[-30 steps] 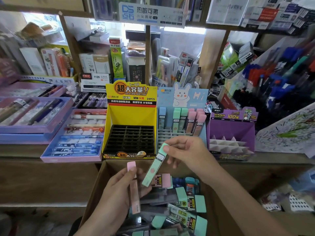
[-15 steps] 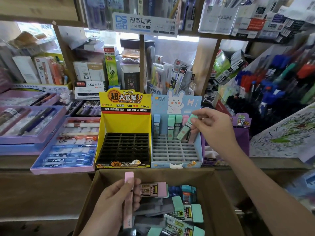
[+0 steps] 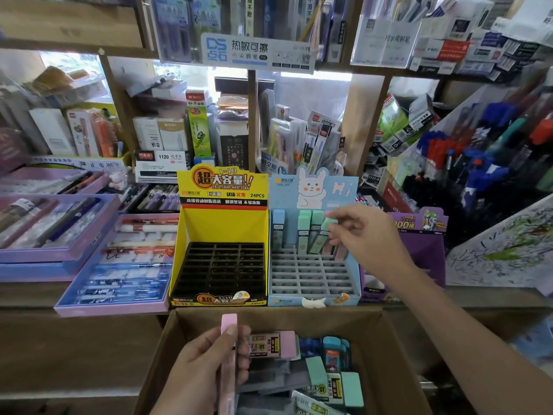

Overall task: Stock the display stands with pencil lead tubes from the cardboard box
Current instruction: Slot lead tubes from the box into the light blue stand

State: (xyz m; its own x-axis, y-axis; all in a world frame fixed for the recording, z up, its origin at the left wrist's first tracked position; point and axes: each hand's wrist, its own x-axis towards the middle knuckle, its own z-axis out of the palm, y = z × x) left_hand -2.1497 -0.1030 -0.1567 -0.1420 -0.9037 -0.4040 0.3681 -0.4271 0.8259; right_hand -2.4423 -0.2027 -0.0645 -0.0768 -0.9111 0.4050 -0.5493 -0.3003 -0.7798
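Cardboard box (image 3: 389,354) holds loose tubes (image 3: 317,372): pink, green, blue. Blue stand (image 3: 314,277) has standing tubes (image 3: 304,232) in its back row. My right grip (image 3: 368,238) pinches a tilted green tube (image 3: 324,232) at that row. My left grip (image 3: 206,372) clasps a pink tube (image 3: 229,324) over the box.

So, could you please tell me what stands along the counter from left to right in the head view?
Purple pen tray → blue pen tray → yellow stand → blue stand → purple stand.
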